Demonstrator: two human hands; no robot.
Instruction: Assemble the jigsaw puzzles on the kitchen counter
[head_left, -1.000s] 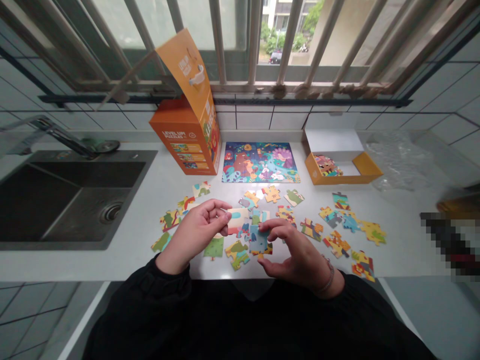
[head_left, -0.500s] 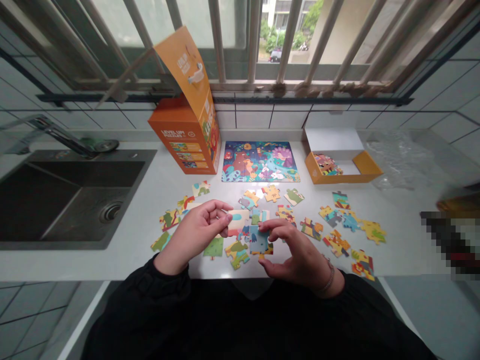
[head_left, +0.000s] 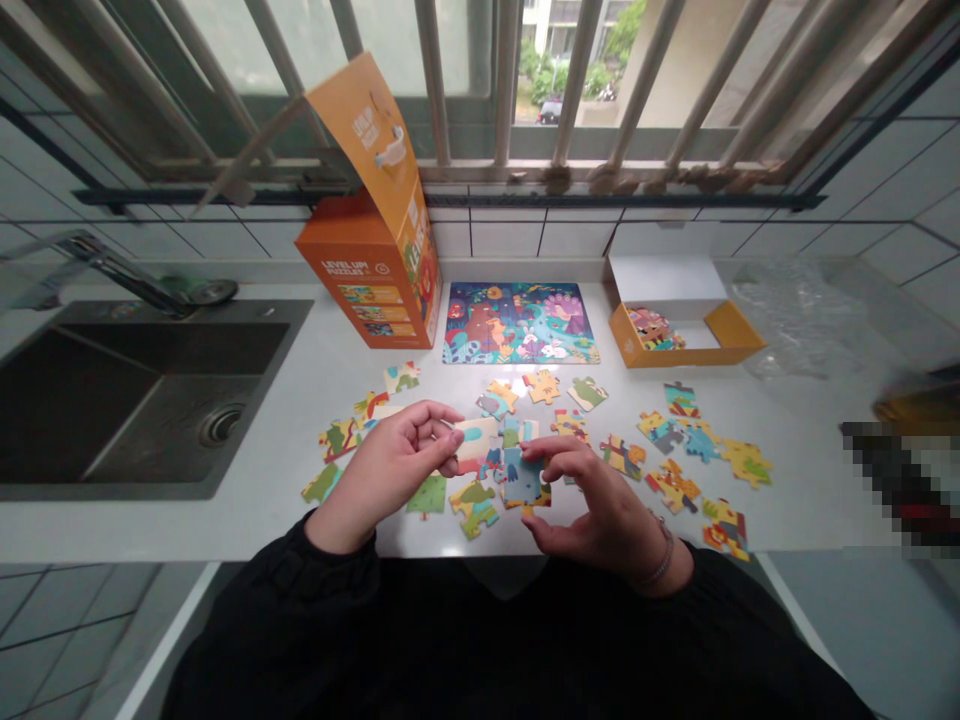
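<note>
Glossy white countertop [head_left: 292, 420] runs across the whole setup, with a dark grey rectangular sink [head_left: 277, 312] set into its left end. Next biggest is the tall orange cardboard puzzle box [head_left: 367, 270], standing just right of the sink with its flap up. Over on the right there's a low yellow cardboard box [head_left: 690, 358], white lid tipped back, a few pieces sitting in its left side. Crumpled clear plastic [head_left: 802, 310] lies right beside that. Between the two boxes, a dark blue, multicoloured rectangular puzzle picture [head_left: 521, 325] lies flat.

Now the hands, both at the front middle of the counter. Left hand [head_left: 394, 465]: thumb and index pinched tight on the edge of a cream-and-red cardboard piece with a teal patch [head_left: 476, 437], other fingers curled in. Right hand [head_left: 592, 500]: thumb and index parted about as far as the blue-grey cardboard piece [head_left: 523, 482] they grip, thumb at the near edge, index at the far one. The two pieces are right next to each other, but I can't tell if they're locked together.

Loose ones are scattered around, like a yellow-and-green jigsaw piece [head_left: 476, 508] just below the held pair and a yellow lion piece [head_left: 725, 530] off to the right, near the counter's front edge.
</note>
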